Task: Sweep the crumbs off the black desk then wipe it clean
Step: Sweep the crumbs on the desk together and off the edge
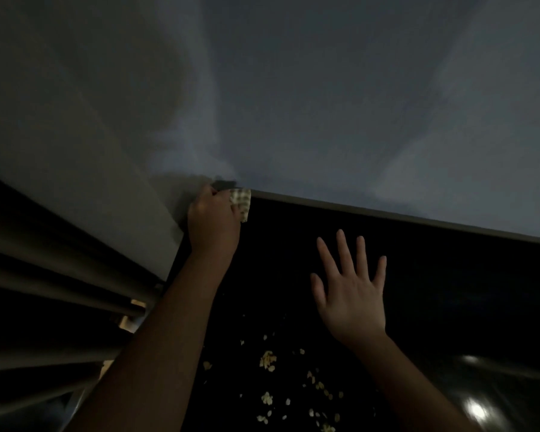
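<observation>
The black desk [434, 275] fills the lower right of the dim head view, with its far edge against a grey wall. My left hand [212, 222] grips a checked pale cloth [242, 202] at the desk's far left corner. Only part of the cloth shows past my fingers. My right hand [349, 291] is spread flat with straight fingers over the middle of the desk, holding nothing. Several pale crumbs [268, 361] lie scattered on the desk near the front, between my two forearms.
A grey wall [325, 104] rises behind the desk. Folded curtains [44, 291] hang at the left, close to the desk's left edge. Bright light reflections [477, 410] show on the desk surface at the lower right.
</observation>
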Available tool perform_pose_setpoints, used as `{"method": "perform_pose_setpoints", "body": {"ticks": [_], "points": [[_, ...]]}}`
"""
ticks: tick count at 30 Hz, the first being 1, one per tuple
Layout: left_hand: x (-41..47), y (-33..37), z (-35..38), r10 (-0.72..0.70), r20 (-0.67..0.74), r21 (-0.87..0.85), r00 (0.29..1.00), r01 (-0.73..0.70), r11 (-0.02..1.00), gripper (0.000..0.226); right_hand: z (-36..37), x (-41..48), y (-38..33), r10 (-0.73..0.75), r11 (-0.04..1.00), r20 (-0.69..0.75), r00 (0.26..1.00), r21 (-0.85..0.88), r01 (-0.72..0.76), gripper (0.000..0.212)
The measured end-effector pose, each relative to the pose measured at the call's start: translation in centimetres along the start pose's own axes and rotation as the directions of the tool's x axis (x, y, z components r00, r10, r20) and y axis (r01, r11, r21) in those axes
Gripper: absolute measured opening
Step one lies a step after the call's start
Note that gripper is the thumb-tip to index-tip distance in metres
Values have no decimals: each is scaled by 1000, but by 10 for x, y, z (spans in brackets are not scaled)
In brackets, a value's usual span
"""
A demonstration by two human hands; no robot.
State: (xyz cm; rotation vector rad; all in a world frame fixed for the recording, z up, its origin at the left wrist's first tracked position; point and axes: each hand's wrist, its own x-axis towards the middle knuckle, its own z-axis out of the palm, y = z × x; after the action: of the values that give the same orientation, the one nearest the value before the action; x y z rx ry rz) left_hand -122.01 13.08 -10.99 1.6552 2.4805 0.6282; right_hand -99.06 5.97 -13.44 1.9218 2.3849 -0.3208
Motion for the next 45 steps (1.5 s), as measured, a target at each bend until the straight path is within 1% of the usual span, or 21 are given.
{"method": "perform_pose_setpoints", "body": {"ticks": [4,9,10,12,14,15,16,17,18,19,20,22,26,29,31,33,35,37,40,42,45], "points": [[-12,-4,-2,66,77,-9,995,-65,998,26,0,6,-2,6,1000,-28,1000,-2,-6,64],[-79,4,-22,136,223,-93,965,-118,989,23,0,6,-5,18,1000,-44,999,15,-17,65],[-89,6,-27,142,251,-136,958,-110,985,28,0,6,-5,20,1000,-37,999,14,-19,65],[-100,5,-37,122,295,-268,948,-40,962,42,-2,5,-5,26,999,-17,1000,31,-26,64],[-101,-6,-51,82,259,-383,962,24,924,45,-10,4,-10,44,989,-20,999,143,-41,59],[-100,-16,-55,73,199,-381,977,8,925,42,-16,3,-16,45,971,-47,998,237,-33,57],[-98,-28,-57,71,135,-337,988,-22,941,38,-21,2,-26,23,946,-115,993,323,15,55],[-96,-41,-56,63,92,-282,994,-34,959,35,-26,1,-39,-23,927,-211,977,360,99,52],[-95,-54,-54,41,80,-226,996,-22,974,33,-28,0,-55,-77,916,-304,950,354,188,49],[-94,-65,-50,21,90,-184,996,-4,983,34,-28,2,-71,-126,908,-355,926,334,252,47],[-94,-73,-46,6,112,-167,994,12,986,35,-27,4,-87,-158,902,-355,921,327,281,43],[-95,-84,-36,0,135,-185,991,25,982,36,-22,10,-111,-176,904,-303,937,326,275,35],[-91,-98,-25,58,91,-297,994,-28,954,36,-8,18,-120,-184,916,-302,935,291,275,18],[-88,-104,-20,92,94,-354,991,-53,934,38,-8,4,-108,-249,886,-259,933,328,328,22],[-89,-104,-18,110,99,-353,989,-69,933,42,-11,-9,-97,-302,841,-213,929,399,365,32],[-90,-104,-17,125,100,-330,987,-86,940,47,-15,-12,-88,-327,798,-206,922,462,386,32],[-91,-103,-16,145,101,-306,984,-108,946,46,-18,4,-87,-303,792,-216,928,485,371,20],[-92,-104,-16,146,101,-303,984,-109,947,45,-24,33,-94,-206,813,-301,931,478,334,17],[-92,-105,-14,149,90,-303,985,-116,946,44,-25,87,-107,-69,832,-427,902,474,288,14],[-92,-105,-13,157,83,-296,984,-126,947,43,-18,112,-115,-51,858,-439,897,441,264,11],[-92,-105,-13,161,68,-286,985,-135,949,43,-7,121,-120,-79,901,-417,906,359,243,16]]}}
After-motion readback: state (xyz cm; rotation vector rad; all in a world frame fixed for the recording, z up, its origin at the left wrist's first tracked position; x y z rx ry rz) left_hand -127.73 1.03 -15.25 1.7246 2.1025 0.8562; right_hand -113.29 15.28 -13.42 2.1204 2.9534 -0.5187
